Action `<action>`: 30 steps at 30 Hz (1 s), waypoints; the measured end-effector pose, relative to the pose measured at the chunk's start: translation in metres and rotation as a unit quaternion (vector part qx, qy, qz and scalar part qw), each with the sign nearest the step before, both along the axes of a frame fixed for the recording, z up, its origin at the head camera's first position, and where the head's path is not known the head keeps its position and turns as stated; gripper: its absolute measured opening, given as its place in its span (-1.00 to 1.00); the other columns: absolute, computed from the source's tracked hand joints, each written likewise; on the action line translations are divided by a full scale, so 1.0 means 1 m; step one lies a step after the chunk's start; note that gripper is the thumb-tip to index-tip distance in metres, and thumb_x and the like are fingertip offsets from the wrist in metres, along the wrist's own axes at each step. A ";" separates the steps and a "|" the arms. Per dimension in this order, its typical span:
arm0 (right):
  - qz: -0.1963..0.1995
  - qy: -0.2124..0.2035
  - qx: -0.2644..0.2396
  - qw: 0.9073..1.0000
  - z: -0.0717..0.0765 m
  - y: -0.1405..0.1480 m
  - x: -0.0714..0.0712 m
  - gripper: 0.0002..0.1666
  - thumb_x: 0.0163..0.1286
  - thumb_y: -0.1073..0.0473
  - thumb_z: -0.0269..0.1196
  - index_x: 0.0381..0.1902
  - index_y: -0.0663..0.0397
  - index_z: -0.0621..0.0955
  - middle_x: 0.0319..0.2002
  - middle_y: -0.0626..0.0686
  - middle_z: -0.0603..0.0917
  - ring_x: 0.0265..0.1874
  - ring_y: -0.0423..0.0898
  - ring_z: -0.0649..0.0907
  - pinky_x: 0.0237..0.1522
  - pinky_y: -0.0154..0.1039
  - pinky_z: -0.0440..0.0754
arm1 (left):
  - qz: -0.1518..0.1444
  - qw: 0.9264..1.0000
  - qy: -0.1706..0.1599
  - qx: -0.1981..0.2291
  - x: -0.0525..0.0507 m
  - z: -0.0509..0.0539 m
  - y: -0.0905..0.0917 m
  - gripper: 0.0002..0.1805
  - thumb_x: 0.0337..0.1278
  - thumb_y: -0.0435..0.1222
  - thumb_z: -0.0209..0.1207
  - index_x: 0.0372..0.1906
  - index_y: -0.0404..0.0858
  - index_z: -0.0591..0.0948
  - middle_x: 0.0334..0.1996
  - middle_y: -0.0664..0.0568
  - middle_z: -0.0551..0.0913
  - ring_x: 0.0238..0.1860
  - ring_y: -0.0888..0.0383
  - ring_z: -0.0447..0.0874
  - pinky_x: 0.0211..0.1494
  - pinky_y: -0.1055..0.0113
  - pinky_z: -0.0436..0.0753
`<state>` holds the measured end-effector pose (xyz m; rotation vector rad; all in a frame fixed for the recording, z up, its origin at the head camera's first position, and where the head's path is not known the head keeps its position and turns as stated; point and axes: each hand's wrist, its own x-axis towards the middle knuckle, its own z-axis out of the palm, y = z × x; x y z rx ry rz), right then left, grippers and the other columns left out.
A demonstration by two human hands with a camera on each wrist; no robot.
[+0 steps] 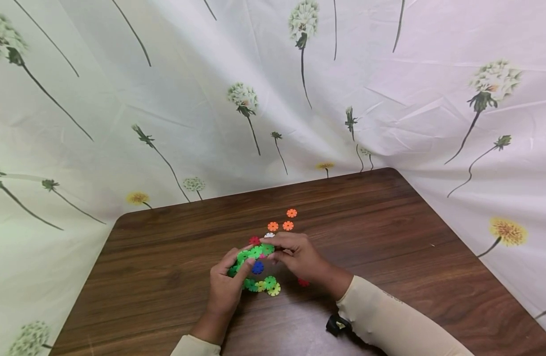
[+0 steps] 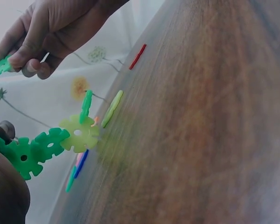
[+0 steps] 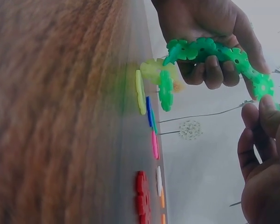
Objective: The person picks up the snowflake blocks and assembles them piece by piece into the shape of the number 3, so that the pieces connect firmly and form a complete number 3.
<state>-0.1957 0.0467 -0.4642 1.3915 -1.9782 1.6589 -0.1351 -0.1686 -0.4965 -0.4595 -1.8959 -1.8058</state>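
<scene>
Over the middle of a brown tabletop [image 1: 166, 277], a person's left hand [image 1: 226, 284], the one nearer the left edge, holds a curved chain of notched green discs [image 1: 256, 252], its grip closed, with fingers curled round the links. The chain is raised above the surface, bending round to a lower end where a yellow link [image 2: 79, 133] and one more green link are joined on; whether that end touches the tabletop cannot be told. Just to the right, a crimson disc [image 1: 254, 241] lies toward the far edge, with a blue disc [image 1: 257, 267] on the nearer side. A white disc [image 1: 269, 236] and three orange discs [image 1: 288, 225] follow, trailing toward the far edge, while a loose yellow disc [image 1: 274, 289] lies on the near side. The right hand [image 1: 301, 254], its grip narrowed to a pinch, has the chain's upper end disc between thumb and finger. A red disc [image 1: 303, 283], partly hidden, lies near the right wrist. Beyond the far edge hangs a dandelion-print cloth [image 1: 188, 109].
</scene>
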 end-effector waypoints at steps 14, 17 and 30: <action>0.023 0.008 -0.001 1.000 -0.003 -0.002 0.001 -0.58 0.41 0.55 0.37 0.22 0.47 0.71 -0.13 0.29 0.82 -0.37 0.17 0.79 -0.36 -0.01 0.86 | -0.015 1.000 -0.019 0.013 0.002 0.004 0.000 -0.75 0.40 -0.62 0.27 0.08 -0.50 0.79 -0.31 0.10 0.70 -0.27 0.31 0.57 -0.24 0.52 0.65; 0.019 0.014 -0.005 1.000 -0.001 -0.005 0.003 -0.58 0.41 0.55 0.37 0.22 0.47 0.70 -0.11 0.30 0.82 -0.33 0.14 0.81 -0.31 -0.11 0.86 | -0.017 1.000 -0.015 0.009 0.002 0.004 -0.001 -0.74 0.42 -0.62 0.25 0.10 -0.50 0.78 -0.30 0.09 0.70 -0.27 0.31 0.57 -0.22 0.52 0.66; -0.064 -0.073 0.023 0.995 0.001 -0.004 0.000 -0.43 0.38 0.52 0.42 0.34 0.35 0.65 -0.11 0.24 0.80 -0.15 0.01 0.79 -0.14 -0.27 0.81 | 0.055 0.998 0.019 -0.017 -0.007 0.000 -0.012 -0.67 0.51 -0.50 0.27 0.26 -0.49 0.71 -0.10 0.16 0.79 -0.04 0.28 0.73 0.05 0.53 0.71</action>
